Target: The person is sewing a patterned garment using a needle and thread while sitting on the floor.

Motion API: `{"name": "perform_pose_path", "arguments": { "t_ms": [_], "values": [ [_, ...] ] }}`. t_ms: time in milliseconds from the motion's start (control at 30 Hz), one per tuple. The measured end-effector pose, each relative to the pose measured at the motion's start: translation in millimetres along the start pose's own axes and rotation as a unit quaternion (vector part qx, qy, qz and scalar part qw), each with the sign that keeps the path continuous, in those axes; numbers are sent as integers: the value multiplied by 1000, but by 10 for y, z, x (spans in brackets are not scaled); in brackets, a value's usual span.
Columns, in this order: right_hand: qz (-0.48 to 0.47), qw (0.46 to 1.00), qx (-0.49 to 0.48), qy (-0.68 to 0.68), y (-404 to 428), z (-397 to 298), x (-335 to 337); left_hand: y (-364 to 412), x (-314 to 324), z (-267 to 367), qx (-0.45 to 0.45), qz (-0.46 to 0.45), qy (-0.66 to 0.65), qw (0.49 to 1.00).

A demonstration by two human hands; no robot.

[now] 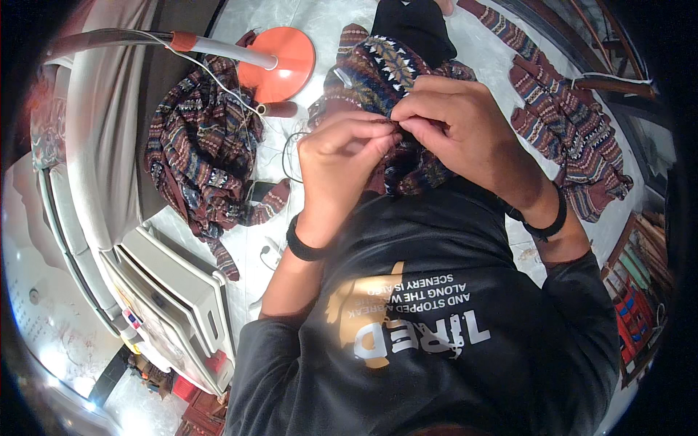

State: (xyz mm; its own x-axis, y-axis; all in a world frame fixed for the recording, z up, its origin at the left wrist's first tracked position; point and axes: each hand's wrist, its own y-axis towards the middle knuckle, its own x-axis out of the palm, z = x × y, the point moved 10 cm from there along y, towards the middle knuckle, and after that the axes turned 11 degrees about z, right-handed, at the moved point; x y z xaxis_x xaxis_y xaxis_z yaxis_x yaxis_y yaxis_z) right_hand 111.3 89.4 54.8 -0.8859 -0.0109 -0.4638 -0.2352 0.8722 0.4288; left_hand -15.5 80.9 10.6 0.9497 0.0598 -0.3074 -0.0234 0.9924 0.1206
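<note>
A patterned knitted garment point(398, 62) in maroon, navy and cream lies bunched over my lap. My left hand point(341, 158) pinches a small maroon edge of the knit between thumb and forefinger. Right beside it, the thumb and forefinger of my right hand point(458, 128) close on the same edge, fingertips almost touching the left ones. Whether a needle or thread sits between the fingertips is too small to tell. My hands hide part of the garment underneath.
On the left floor lies a heap of similar knitwear point(204, 152), near a thread cone point(279, 109) and an orange round stand base point(289, 62) with a metal pole. More knitwear point(567, 131) is spread at right. A white plastic storage unit point(180, 294) stands lower left.
</note>
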Motion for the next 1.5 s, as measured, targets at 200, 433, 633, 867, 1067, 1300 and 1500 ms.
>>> {"name": "perform_pose_path", "arguments": {
  "t_ms": [200, 433, 633, 867, 1067, 1300, 1500],
  "values": [
    [-23, 1000, 1, -16, -8, 8, 13, -6, 1, -7, 7, 1, 11, 1000],
    [-20, 1000, -4, -12, -14, 7, 11, -22, 4, -35, -10, 5, -1, 1000],
    [-35, 999, -3, -27, -40, 32, 47, -22, 7, -3, 2, 1, 2, 1000],
    [-38, 999, -4, -23, -29, 31, 58, -24, 7, -34, -10, 3, -15, 1000],
    [-39, 999, -21, -4, 7, 31, 57, -25, 22, -19, -20, -6, -18, 1000],
    [-54, 997, -26, -40, 25, -8, 57, -29, 32, -32, -13, -13, -10, 1000],
    [-62, 998, -13, -5, 44, 30, 85, -31, 44, -33, -10, -21, -13, 1000]
  ]
}}
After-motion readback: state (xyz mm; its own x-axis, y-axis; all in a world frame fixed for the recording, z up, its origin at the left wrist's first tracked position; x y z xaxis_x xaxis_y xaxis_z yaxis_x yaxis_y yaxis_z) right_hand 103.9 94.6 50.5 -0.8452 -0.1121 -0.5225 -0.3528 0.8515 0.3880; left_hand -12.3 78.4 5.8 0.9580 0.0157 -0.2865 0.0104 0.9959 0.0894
